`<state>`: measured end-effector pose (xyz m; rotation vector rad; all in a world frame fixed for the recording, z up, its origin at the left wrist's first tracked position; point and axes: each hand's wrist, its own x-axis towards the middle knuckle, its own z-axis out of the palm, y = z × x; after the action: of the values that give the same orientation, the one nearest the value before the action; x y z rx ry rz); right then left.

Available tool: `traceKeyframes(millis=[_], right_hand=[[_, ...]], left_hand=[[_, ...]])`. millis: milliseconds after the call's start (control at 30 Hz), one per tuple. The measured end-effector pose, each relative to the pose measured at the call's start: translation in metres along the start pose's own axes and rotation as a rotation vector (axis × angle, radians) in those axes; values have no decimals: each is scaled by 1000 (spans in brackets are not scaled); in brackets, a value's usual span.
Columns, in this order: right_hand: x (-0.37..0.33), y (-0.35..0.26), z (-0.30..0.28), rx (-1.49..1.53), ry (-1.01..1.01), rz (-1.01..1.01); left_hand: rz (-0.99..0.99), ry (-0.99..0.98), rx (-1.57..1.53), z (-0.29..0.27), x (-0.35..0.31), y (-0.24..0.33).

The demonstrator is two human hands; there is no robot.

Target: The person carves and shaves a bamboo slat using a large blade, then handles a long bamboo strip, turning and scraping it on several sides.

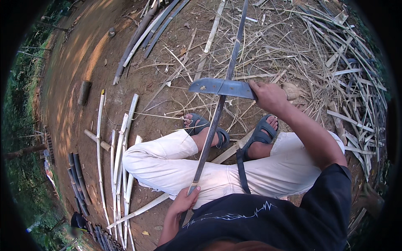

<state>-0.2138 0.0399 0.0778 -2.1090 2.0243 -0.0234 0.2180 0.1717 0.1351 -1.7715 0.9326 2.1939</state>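
Note:
My right hand (pixel 270 97) is closed round the handle end of a machete, whose broad dark blade (pixel 242 91) points left and lies across a long bamboo strip (pixel 209 140). A rounded pale brown piece (pixel 291 91) shows just past that fist; I cannot tell whether it is the handle's butt. Low down by my thigh, my left hand (pixel 185 200) grips the strip near its lower end. The strip slants up and away between my legs, dark along its skin, and runs out at the top of the view. Fingers hide most of the handle.
Thin shavings (pixel 268 50) litter the ground ahead, with a heap of split strips (pixel 356 79) at the right. Pale strips (pixel 119 167) lie to my left, near dark bamboo pieces (pixel 78 178). Longer lengths (pixel 144 37) rest at the top. My sandalled feet (pixel 261 134) are below the blade.

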Motion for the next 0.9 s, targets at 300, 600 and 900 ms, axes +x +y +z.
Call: traceKeyframes(millis=[300, 600, 900], right_hand=[[23, 64, 15, -49, 18, 211], [25, 27, 32, 46, 82, 134], [31, 8, 29, -17, 8, 33]], left_hand=[[-54, 127, 413, -7, -25, -39], [-41, -38, 403, -49, -12, -60], [-229, -34, 386, -49, -11, -46]])
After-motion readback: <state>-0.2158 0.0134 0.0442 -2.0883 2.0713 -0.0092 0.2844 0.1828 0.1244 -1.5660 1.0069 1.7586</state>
